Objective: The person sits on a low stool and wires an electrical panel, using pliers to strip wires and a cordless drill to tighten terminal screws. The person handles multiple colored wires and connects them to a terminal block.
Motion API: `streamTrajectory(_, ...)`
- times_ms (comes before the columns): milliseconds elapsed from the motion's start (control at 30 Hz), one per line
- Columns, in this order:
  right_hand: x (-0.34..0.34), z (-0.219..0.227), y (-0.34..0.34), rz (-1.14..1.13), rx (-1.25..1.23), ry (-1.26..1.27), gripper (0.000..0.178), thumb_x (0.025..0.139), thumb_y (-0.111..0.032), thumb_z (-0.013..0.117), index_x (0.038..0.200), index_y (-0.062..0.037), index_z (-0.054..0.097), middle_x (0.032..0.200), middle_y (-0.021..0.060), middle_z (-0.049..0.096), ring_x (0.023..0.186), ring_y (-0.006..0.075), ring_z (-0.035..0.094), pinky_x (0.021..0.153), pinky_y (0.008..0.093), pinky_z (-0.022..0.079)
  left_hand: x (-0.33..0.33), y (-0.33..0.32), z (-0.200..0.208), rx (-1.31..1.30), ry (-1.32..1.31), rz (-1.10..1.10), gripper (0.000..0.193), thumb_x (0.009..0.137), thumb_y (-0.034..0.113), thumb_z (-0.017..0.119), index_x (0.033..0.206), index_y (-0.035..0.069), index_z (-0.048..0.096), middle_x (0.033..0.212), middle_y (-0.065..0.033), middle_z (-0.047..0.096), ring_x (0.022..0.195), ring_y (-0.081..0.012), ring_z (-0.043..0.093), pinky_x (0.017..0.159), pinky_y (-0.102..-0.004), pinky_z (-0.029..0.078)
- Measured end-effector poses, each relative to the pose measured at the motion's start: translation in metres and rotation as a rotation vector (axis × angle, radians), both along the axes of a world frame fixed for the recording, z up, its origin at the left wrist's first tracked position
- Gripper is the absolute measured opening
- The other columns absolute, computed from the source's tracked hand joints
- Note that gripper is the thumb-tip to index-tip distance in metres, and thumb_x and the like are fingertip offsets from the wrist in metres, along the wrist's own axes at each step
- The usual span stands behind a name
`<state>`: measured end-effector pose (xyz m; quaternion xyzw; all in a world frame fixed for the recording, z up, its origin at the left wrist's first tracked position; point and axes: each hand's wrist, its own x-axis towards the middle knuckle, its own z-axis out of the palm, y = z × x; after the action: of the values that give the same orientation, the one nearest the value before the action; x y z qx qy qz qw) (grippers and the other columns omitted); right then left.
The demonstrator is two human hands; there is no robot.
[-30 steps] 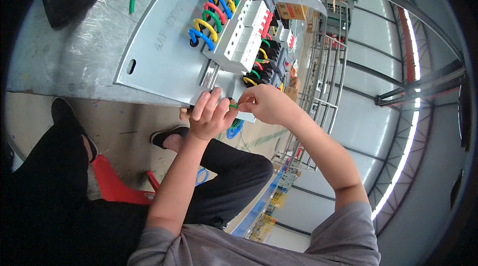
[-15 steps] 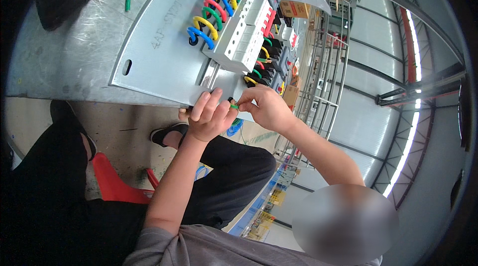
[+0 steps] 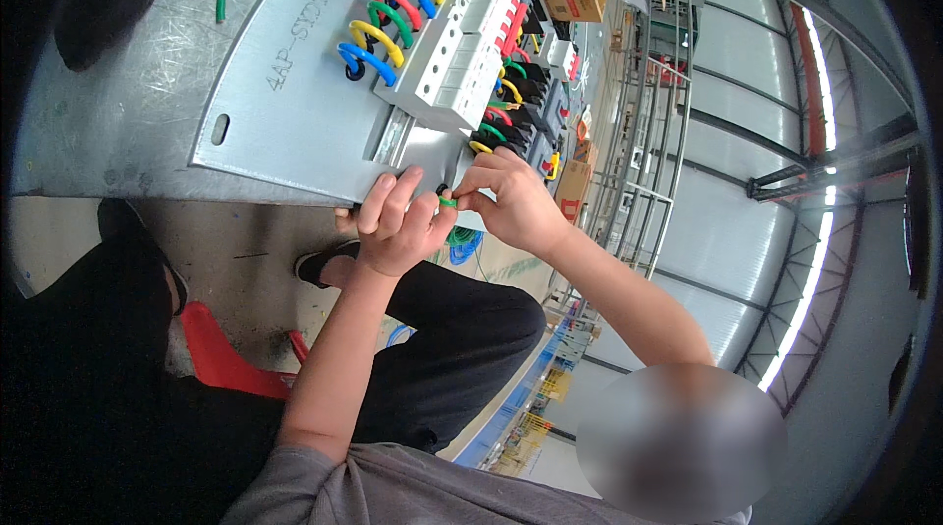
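Observation:
A short piece of green wire (image 3: 449, 202) sits between my two hands at the near edge of the grey metal panel (image 3: 280, 127). My left hand (image 3: 401, 230) pinches it between thumb and index finger, the other fingers curled by the panel's edge. From the right, my right hand (image 3: 513, 203) closes its fingertips on the same wire. A small black piece (image 3: 442, 189) shows beside the wire; what it belongs to is unclear. Just beyond the hands, a metal rail (image 3: 393, 137) runs toward a row of white circuit breakers (image 3: 447, 58) with looped coloured wires (image 3: 378, 29).
Dark moulded-case breakers (image 3: 526, 93) stand to the right of the white row. Red and green scraps of tubing (image 3: 221, 4) and a dark object (image 3: 108, 0) lie on the metal table (image 3: 108, 142). A red stool (image 3: 221, 353) stands below. Cardboard boxes (image 3: 575, 186) are beyond.
The panel and its breakers appear slightly farther left in the view. Both hands have shifted a little left and up with them, still at the green wire.

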<state>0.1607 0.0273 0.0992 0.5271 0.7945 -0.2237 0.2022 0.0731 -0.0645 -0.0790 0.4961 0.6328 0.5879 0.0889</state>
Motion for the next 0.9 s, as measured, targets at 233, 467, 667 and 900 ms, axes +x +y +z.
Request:
streamTrajectory(233, 0.002, -0.004, -0.006, 0.012, 0.025, 0.061, 0.011, 0.082, -0.01, 0.086, 0.091, -0.0127, 0.079, 0.089, 0.0048, 0.071, 0.09, 0.0305, 0.063, 0.085, 0.0421, 0.053, 0.0, -0.004, -0.004, -0.016, 0.026, 0.005, 0.027, 0.081, 0.035, 0.085, 0.088, 0.024, 0.061, 0.13, 0.0036, 0.067, 0.139, -0.0255, 0.044, 0.12, -0.0545, 0.02)
streamTrajectory(467, 0.016, -0.006, -0.004, 0.0, 0.024, 0.134, 0.01, 0.085, -0.016, 0.084, 0.093, -0.0108, 0.08, 0.091, 0.0089, 0.076, 0.095, 0.0341, 0.065, 0.091, 0.0456, 0.053, 0.004, -0.001, -0.012, -0.028, -0.004, -0.026, 0.026, 0.08, 0.037, 0.085, 0.095, 0.025, 0.067, 0.137, 0.0022, 0.063, 0.142, -0.0287, 0.041, 0.12, -0.0639, 0.014)
streamTrajectory(667, 0.025, -0.006, 0.001, -0.112, -0.002, 0.161, 0.021, 0.089, -0.022, 0.085, 0.104, -0.0068, 0.082, 0.099, 0.0158, 0.079, 0.109, 0.0367, 0.072, 0.096, 0.047, 0.056, -0.016, -0.007, 0.014, -0.183, 0.073, -0.185, 0.04, 0.085, 0.031, 0.082, 0.121, 0.017, 0.07, 0.149, -0.0038, 0.058, 0.154, -0.0361, 0.032, 0.124, -0.0712, 0.011)
streamTrajectory(900, 0.053, 0.036, -0.061, -0.49, 0.441, 0.736, 0.027, 0.104, -0.022, 0.067, 0.114, 0.0006, 0.077, 0.112, 0.0222, 0.077, 0.107, 0.0411, 0.073, 0.095, 0.0477, 0.058, -0.049, -0.006, 0.087, -0.174, 0.352, -0.483, 0.051, 0.087, 0.027, 0.079, 0.134, 0.013, 0.068, 0.134, -0.0057, 0.067, 0.133, -0.0298, 0.054, 0.113, -0.0547, 0.03)
